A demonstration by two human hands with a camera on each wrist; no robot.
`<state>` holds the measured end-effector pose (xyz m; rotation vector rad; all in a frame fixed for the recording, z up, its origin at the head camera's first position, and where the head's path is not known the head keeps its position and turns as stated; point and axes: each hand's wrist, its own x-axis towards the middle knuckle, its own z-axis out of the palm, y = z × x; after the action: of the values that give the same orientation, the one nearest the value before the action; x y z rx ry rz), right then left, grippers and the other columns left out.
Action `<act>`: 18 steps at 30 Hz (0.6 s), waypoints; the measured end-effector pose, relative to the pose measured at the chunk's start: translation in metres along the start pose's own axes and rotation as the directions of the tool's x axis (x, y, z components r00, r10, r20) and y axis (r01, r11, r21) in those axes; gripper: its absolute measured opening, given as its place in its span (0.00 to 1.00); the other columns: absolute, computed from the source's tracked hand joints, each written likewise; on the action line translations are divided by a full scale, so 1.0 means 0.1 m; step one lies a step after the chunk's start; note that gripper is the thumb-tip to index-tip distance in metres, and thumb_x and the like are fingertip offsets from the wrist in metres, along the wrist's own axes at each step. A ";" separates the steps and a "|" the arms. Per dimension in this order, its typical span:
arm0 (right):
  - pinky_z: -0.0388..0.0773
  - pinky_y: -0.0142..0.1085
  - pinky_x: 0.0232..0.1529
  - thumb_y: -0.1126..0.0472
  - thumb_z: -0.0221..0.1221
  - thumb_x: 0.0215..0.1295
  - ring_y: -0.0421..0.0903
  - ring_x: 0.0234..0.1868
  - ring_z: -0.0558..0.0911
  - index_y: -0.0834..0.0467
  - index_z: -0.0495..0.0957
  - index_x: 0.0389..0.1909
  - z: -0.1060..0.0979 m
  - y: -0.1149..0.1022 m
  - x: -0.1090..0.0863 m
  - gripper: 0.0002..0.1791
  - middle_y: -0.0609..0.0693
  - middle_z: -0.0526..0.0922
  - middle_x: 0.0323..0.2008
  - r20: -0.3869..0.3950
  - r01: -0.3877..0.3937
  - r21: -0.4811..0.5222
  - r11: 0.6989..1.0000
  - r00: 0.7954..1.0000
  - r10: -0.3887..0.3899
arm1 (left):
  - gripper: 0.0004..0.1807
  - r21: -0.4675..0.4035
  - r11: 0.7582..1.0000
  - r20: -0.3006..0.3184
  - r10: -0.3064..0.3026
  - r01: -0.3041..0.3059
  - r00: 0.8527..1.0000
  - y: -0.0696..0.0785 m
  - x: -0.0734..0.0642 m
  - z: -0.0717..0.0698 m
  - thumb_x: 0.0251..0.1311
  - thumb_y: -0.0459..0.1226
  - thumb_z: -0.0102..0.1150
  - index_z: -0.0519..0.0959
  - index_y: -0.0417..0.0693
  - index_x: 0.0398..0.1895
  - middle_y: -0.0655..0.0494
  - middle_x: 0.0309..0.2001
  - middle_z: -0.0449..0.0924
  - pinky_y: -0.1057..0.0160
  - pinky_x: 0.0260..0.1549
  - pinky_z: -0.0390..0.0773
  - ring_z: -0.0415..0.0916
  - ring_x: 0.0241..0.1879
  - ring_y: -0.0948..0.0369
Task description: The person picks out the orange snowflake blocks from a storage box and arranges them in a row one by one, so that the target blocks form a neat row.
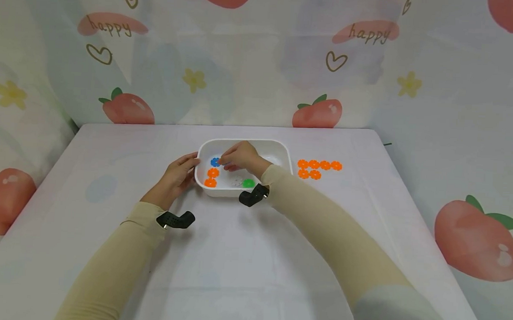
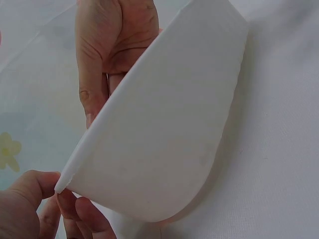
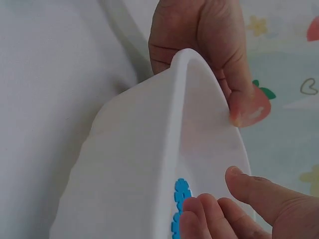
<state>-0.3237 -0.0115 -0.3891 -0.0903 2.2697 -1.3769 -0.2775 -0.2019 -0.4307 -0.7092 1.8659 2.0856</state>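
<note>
My left hand [image 1: 176, 176] pinches the round-cornered white tray [image 1: 227, 192].
Near its left edge lie notched blue pieces [image 1: 215, 162] and 2 orange pieces [image 1: 213, 173]; my right hand [image 1: 243, 157] is beside the blue, thumb apart from bent fingers, touch unclear. The tray sits toward the table's far edge.

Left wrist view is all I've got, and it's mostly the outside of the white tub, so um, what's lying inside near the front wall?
Observer: The head view shows a green flower-shaped piece there, inside the white tub.
Operator: What's the right hand beside?
Observer: In the right wrist view, it's beside blue flower-shaped pieces in the tub.
Operator: Any pieces outside?
Observer: Yes, six orange flower-shaped pieces on the table, to the tub's right.
</note>
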 end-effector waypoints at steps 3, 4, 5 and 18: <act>0.83 0.34 0.41 0.63 0.70 0.56 0.51 0.39 0.87 0.65 0.85 0.44 0.07 0.03 0.03 0.15 0.60 0.87 0.41 -0.006 0.000 -0.015 1.000 1.000 0.000 | 0.25 -0.015 1.000 0.006 0.003 -0.003 1.000 -0.01 0.01 -0.01 0.69 0.42 0.56 0.71 0.61 0.69 0.57 0.64 0.69 0.71 0.30 0.71 0.68 0.44 0.60; 0.82 0.33 0.41 0.62 0.71 0.56 0.51 0.39 0.87 0.65 0.85 0.44 0.09 0.04 0.04 0.15 0.59 0.87 0.40 -0.005 -0.003 -0.028 1.000 1.000 0.003 | 0.25 -0.016 1.000 0.008 0.005 -0.005 1.000 -0.01 0.02 -0.01 0.69 0.42 0.56 0.71 0.61 0.69 0.57 0.63 0.69 0.71 0.29 0.71 0.68 0.43 0.60; 0.82 0.32 0.40 0.62 0.71 0.56 0.51 0.39 0.87 0.64 0.85 0.44 0.11 0.05 0.04 0.16 0.59 0.87 0.40 -0.005 -0.006 -0.041 0.999 1.000 0.005 | 0.25 -0.019 1.000 0.011 0.005 -0.005 1.000 -0.01 0.02 -0.01 0.69 0.42 0.57 0.71 0.61 0.69 0.57 0.63 0.70 0.71 0.29 0.71 0.69 0.42 0.61; 0.78 0.25 0.30 0.59 0.72 0.55 0.41 0.25 0.80 0.62 0.86 0.44 0.30 0.07 0.17 0.16 0.54 0.87 0.36 -0.078 0.000 -0.183 0.983 0.997 -0.015 | 0.27 -0.030 0.999 0.039 0.016 -0.015 0.999 -0.01 0.01 -0.03 0.68 0.41 0.57 0.68 0.58 0.71 0.57 0.60 0.69 0.73 0.27 0.71 0.69 0.38 0.64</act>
<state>-0.3242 -0.0378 -0.4128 -0.1064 2.4610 -1.1919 -0.2779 -0.2048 -0.4321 -0.6574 1.8293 2.1249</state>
